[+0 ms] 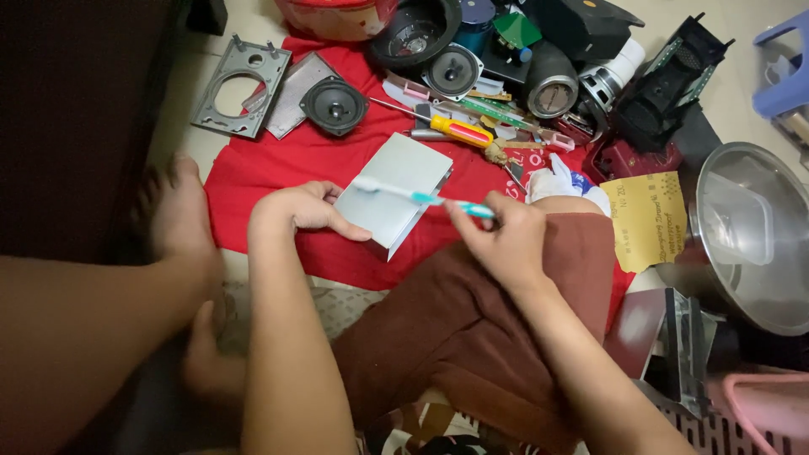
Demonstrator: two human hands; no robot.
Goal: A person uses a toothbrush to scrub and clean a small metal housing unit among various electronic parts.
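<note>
Floor: a red cloth (278, 168) is spread on pale tiles, strewn with small speakers (334, 104), a yellow-handled screwdriver (451, 128) and black casings
Grey box (394, 192): rested tilted on the cloth, just ahead of the knee
Left hand (299, 211): curled closed on the box's near-left edge, thumb laid along the side
Right hand (506, 236): pinched shut on a toothbrush (421, 196), whose bristle end is laid on the box's top face
Brushing, as judged: the box is best kept steady and the strokes kept light, directed away from the lap
Nearby: yellow sandpaper (649, 219) and a steel lid (750, 232) are seen at right
</note>
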